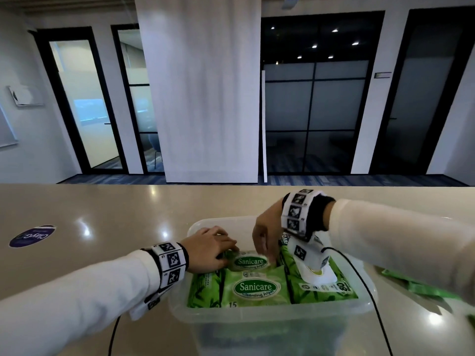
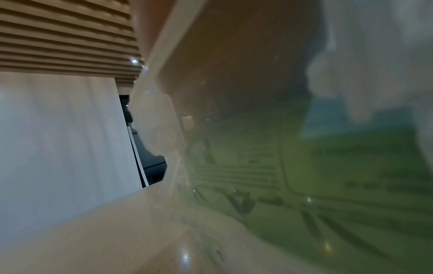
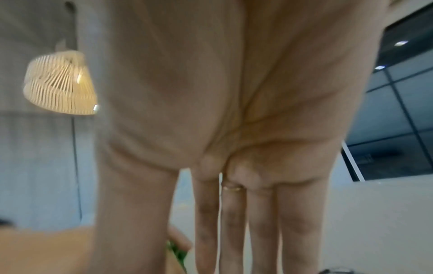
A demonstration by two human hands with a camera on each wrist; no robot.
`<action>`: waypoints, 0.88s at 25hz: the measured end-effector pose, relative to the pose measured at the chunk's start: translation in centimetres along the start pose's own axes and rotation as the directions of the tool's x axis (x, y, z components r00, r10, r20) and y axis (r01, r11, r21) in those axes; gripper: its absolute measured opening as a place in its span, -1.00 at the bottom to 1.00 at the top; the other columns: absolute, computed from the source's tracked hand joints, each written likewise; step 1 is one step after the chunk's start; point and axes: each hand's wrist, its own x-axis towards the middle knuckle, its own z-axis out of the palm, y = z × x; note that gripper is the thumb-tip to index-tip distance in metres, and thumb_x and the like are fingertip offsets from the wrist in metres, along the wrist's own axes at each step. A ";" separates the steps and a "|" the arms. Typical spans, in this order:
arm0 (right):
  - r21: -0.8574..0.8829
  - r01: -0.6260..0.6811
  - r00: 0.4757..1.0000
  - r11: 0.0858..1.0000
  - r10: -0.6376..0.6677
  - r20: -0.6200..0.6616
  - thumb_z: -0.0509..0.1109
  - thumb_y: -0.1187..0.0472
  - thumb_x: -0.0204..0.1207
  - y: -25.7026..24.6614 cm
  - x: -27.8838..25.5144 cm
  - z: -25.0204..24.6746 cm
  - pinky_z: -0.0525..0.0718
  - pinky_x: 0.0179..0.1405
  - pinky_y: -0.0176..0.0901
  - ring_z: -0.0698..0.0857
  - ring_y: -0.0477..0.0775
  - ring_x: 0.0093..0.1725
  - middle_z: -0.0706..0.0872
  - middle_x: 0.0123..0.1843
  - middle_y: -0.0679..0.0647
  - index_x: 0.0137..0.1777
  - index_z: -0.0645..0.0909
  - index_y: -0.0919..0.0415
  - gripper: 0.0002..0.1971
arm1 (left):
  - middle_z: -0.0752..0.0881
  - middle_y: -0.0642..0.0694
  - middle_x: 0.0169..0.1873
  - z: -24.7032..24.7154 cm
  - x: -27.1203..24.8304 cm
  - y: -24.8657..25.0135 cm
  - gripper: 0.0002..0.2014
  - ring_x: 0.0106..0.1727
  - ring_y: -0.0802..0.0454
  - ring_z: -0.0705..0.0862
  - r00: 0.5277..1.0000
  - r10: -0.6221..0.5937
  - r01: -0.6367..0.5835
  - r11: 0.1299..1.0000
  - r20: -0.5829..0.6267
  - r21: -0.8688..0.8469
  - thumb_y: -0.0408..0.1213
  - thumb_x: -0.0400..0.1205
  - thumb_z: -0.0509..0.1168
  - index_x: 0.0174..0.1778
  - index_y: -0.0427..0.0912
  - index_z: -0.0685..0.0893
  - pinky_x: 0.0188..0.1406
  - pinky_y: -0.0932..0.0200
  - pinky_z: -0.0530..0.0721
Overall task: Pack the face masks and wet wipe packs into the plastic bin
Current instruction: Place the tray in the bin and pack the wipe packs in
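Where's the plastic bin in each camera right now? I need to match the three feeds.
Head: plastic bin sits bottom centre on the table, both hands reaching in.
Left wrist: its translucent wall fills the right side, green wet wipe packs showing through.
Right wrist: bin not identifiable; the palm fills the picture.
Shared landmark: the green wet wipe packs.

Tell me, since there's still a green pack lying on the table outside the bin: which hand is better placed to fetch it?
Right, probably. The loose green pack lies on the table just under the right forearm, while the left hand works at the bin's opposite side, resting on a small Sanicare pack.
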 end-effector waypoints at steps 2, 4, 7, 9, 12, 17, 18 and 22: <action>0.238 0.073 0.989 0.969 -0.039 -0.146 0.55 0.14 0.44 0.9 -2.8 -0.5 0.66 0.23 -0.15 0.72 -0.08 0.13 0.75 0.21 -0.03 0.20 0.64 0.06 -0.66 | 0.36 -0.05 0.55 -0.1 -0.3 -0.2 -0.49 0.58 -0.02 0.23 0.999 -0.034 0.034 0.999 0.009 -0.032 0.04 0.69 0.10 0.59 0.12 0.31 0.58 -0.11 0.19; 0.323 0.110 0.946 0.940 0.001 -0.324 0.50 0.12 0.50 2.6 -6.1 -0.3 0.66 0.20 -0.16 0.72 -0.11 0.12 0.75 0.20 -0.03 0.20 0.62 0.03 -0.72 | 0.32 -0.12 0.56 -0.1 -0.5 -0.4 -0.48 0.59 -0.05 0.23 0.999 -0.046 0.047 0.998 0.029 -0.036 0.03 0.69 0.10 0.61 0.15 0.28 0.58 -0.08 0.20; 0.469 0.036 0.906 0.882 0.170 -0.388 0.42 0.19 0.57 7.1 -11.1 1.9 0.66 0.16 -0.11 0.71 -0.09 0.10 0.74 0.18 0.01 0.24 0.59 0.09 -0.74 | 0.27 -0.08 0.58 -0.1 -0.6 -0.6 -0.51 0.61 0.02 0.18 0.998 -0.037 0.038 0.999 0.054 -0.014 -0.01 0.71 0.08 0.61 0.18 0.26 0.60 -0.02 0.12; 0.621 -0.016 0.856 0.784 0.332 -0.397 0.39 0.20 0.59 10.7 -14.1 4.4 0.66 0.12 -0.08 0.69 0.00 0.11 0.70 0.16 0.04 0.30 0.55 0.14 -0.71 | 0.24 -0.05 0.58 0.0 -0.5 -0.9 -0.54 0.60 0.01 0.20 0.996 -0.051 0.054 0.998 0.072 -0.042 -0.02 0.72 0.08 0.59 0.24 0.28 0.60 0.03 0.10; 0.707 -0.180 0.761 0.684 0.552 -0.341 0.40 0.08 0.57 15.7 -17.3 9.5 0.66 -0.07 -0.20 0.66 0.02 0.03 0.66 0.14 0.05 0.31 0.52 0.12 -0.66 | 0.24 0.00 0.57 -0.1 0.4 -0.9 -0.60 0.58 -0.01 0.24 0.993 -0.056 0.067 0.993 0.106 -0.096 -0.03 0.74 0.07 0.52 0.31 0.34 0.60 0.05 0.12; 0.715 -0.346 0.658 0.607 0.700 -0.276 0.44 0.06 0.55 21.6 -17.7 16.8 0.63 -0.24 -0.31 0.61 0.05 -0.01 0.61 0.22 0.16 0.38 0.54 0.20 -0.56 | 0.23 0.07 0.56 -0.2 0.6 -0.2 -0.59 0.58 0.10 0.22 0.995 -0.023 0.023 1.000 0.095 0.004 0.08 0.75 0.01 0.55 0.32 0.25 0.62 0.06 0.05; 0.711 -0.363 0.647 0.602 0.712 -0.272 0.44 0.05 0.54 22.0 -17.2 17.9 0.61 -0.22 -0.30 0.61 0.07 0.02 0.60 0.22 0.14 0.37 0.55 0.19 -0.56 | 0.22 0.09 0.56 0.0 0.5 0.0 -0.57 0.58 0.12 0.22 0.996 -0.023 0.021 0.999 0.087 0.025 0.12 0.74 -0.01 0.56 0.32 0.23 0.62 0.07 0.03; 0.623 -0.488 0.499 0.611 0.781 -0.375 0.52 0.02 0.46 23.7 -14.4 21.4 0.52 0.21 -0.13 0.56 0.22 0.32 0.47 0.42 0.21 0.42 0.50 0.12 -0.45 | 0.23 0.11 0.57 0.4 0.4 0.0 -0.51 0.55 0.16 0.26 0.999 -0.021 0.020 1.000 0.037 0.022 0.28 0.67 -0.07 0.55 0.36 0.23 0.60 0.11 0.10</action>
